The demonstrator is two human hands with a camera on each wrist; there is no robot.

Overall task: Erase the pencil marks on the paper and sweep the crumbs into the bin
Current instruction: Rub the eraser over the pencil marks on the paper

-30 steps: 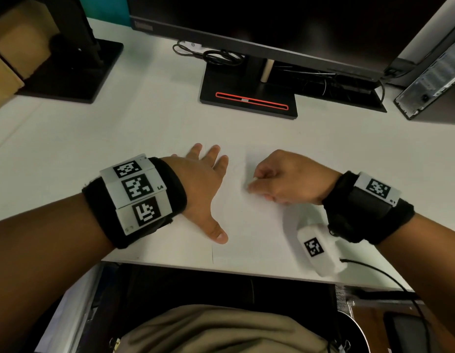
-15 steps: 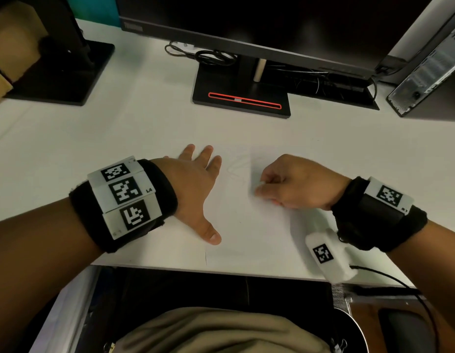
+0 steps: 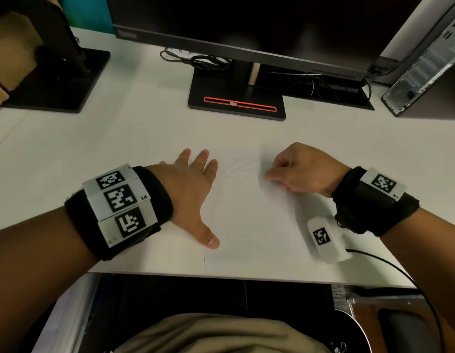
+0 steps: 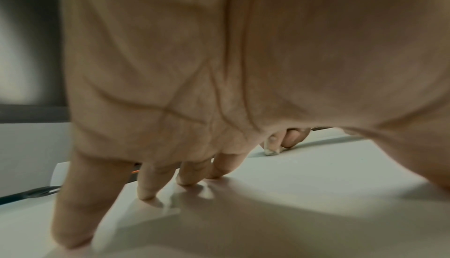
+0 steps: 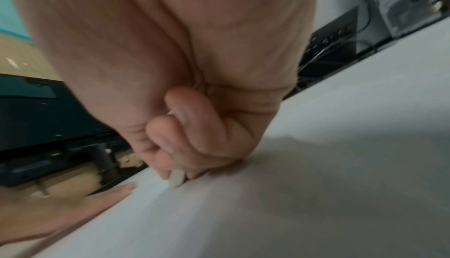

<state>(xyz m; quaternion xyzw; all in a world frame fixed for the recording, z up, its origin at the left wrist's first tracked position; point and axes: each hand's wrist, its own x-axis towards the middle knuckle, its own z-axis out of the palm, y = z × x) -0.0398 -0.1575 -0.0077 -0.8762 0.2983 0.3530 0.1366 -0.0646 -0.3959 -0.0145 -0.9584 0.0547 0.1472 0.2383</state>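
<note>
Pinching the eraser (image 5: 176, 180) in our right hand (image 3: 301, 171), thumb & curled fingers (image 5: 187, 119) wrapped round it, we have its white tip down on the paper (image 3: 246, 220). Our left hand (image 3: 188, 189) lies flat, fingers (image 4: 146, 183) straight & spread, thumb out, pressing the sheet's left part to hold it on the desk (image 3: 119, 149).

Progress, as we judge it: erasing is underway, not done. Faint pencil marks (image 3: 236, 169) fan out on the sheet between the 2 hands, just left of the eraser tip, so the rubbing has more ground to cover. Crumbs are too small to make out in any view; the sweep into the bin looks not yet started. No sure bin in view. A dark round rim (image 3: 359, 327) shows under the desk edge at lower right, but we can't tell if that's it.

Around: a monitor stand (image 3: 236, 103) w/ red stripe sits well behind the sheet, loose cables (image 3: 208, 61) by it, a 2nd stand (image 3: 55, 80) far left, a PC case (image 3: 425, 62) far right. The wrist-cam cable (image 3: 389, 266) trails off the desk's near edge by our right wrist. Nothing lies on the sheet itself besides the hands. Main snag we see: marks run close to our left fingertips, so that hand may need to shift to clear them.
</note>
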